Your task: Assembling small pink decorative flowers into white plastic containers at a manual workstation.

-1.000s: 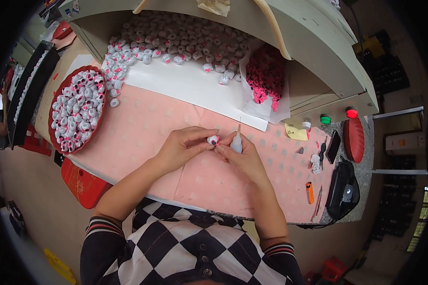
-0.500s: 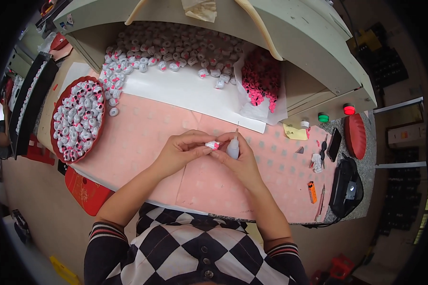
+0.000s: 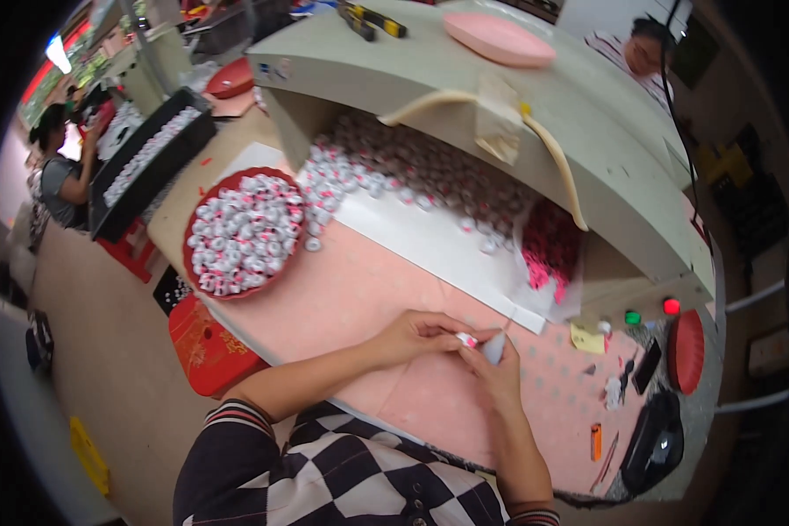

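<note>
My left hand (image 3: pixel 425 337) pinches a small white piece with a pink patch (image 3: pixel 466 339) between thumb and fingertips. Close beside it, my right hand (image 3: pixel 501 375) is closed round a small, translucent white squeeze bottle (image 3: pixel 493 350) with a thin tip pointing up. The right fingertips are near the small piece; whether they touch it I cannot tell. Both hands are over a pink patterned mat (image 3: pixel 359 294). Beyond them, on a white board (image 3: pixel 408 230), lie many similar white-and-pink pieces (image 3: pixel 351 167) and a heap of bright pink parts (image 3: pixel 545 267).
A red scalloped basket (image 3: pixel 189 256) full of white-and-pink pieces stands at the left. A pale green hood (image 3: pixel 587 153) arches over the far side. At right lie a phone (image 3: pixel 648 366), an orange lighter (image 3: pixel 596 442), a black pouch (image 3: pixel 656 449) and a red tray (image 3: pixel 685 351). Two people are farther off.
My view has swung up and to the left, so the scene sits lower and farther right. Both hands keep hold of the same piece and bottle.
</note>
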